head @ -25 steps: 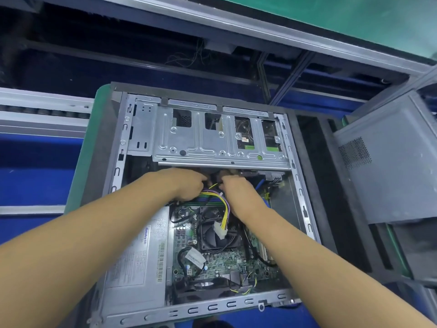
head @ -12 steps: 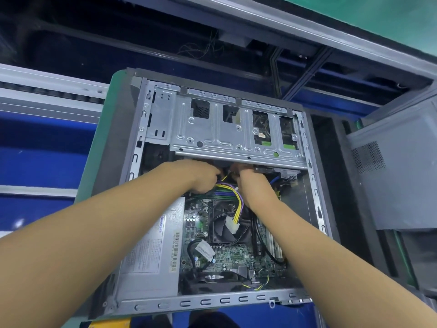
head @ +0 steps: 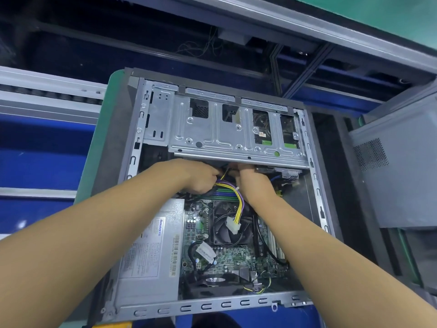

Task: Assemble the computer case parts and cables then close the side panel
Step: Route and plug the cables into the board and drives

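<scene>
- I am looking down into the computer case (head: 236, 304), which is lying on its side with the open face up. The side panel is not on yet.
- Both hands are reaching in under the lower edge of the drive cage (head: 224, 138), the left hand (head: 201, 178) and the right hand (head: 254, 183) close together.
- The fingertips of both are disappearing under the cage, so I cannot tell how far either grip is closed or what it has hold of.
- A yellow-and-purple cable bundle (head: 240, 200) is running out from between the hands, and its white connector (head: 233, 224) is lying loose over the cooler fan (head: 221, 235) — to my eye not plugged in.
- The power supply (head: 146, 256) and the motherboard (head: 236, 258) are sitting in the case, so I am judging the job roughly midway: cabling is under way, with closing up left.
- The case is resting on a green pallet (head: 99, 143) between grey conveyor rails (head: 47, 91), over blue framing (head: 35, 162).
- A grey vented panel (head: 402, 174) is standing just to the right — I cannot tell whether it is this case's side panel or another unit.
</scene>
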Demonstrator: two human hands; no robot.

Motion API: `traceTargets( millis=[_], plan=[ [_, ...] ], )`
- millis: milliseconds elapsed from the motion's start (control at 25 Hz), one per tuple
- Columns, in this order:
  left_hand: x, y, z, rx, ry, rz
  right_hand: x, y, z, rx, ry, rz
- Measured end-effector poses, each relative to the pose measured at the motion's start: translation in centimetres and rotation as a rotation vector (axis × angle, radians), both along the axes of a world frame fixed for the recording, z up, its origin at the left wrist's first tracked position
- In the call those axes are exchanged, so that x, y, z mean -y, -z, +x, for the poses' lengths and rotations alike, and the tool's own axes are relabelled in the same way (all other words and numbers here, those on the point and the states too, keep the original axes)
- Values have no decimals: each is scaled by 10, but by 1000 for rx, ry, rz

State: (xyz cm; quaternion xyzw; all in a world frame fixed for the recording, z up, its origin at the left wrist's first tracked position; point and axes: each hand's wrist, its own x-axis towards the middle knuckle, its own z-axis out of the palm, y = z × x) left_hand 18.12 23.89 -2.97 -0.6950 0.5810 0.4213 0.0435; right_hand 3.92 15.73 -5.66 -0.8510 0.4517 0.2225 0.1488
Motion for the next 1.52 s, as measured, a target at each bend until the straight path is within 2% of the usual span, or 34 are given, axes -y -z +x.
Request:
traceTargets(
  millis=[160,280,480,680,880,1160,1520],
  plan=[
    [-1,-5,0,-48,4,85,2,5,1,57,36,24],
    [-7,-3,2,-56,22,74,3,7,-1,54,32,26],
    [-11,4,4,166,-16,0,2,10,-3,86,13,5],
    [-10,2,2,228,-52,-7,3,12,-2,90,42,17],
    [-12,6,6,199,-115,-32,5,12,-2,90,51,10],
    [-12,14,12,92,-67,-71,0,9,-3,98,42,14],
    [-11,16,11,100,-85,-59,5,8,3,-66,72,45]
  ],
)
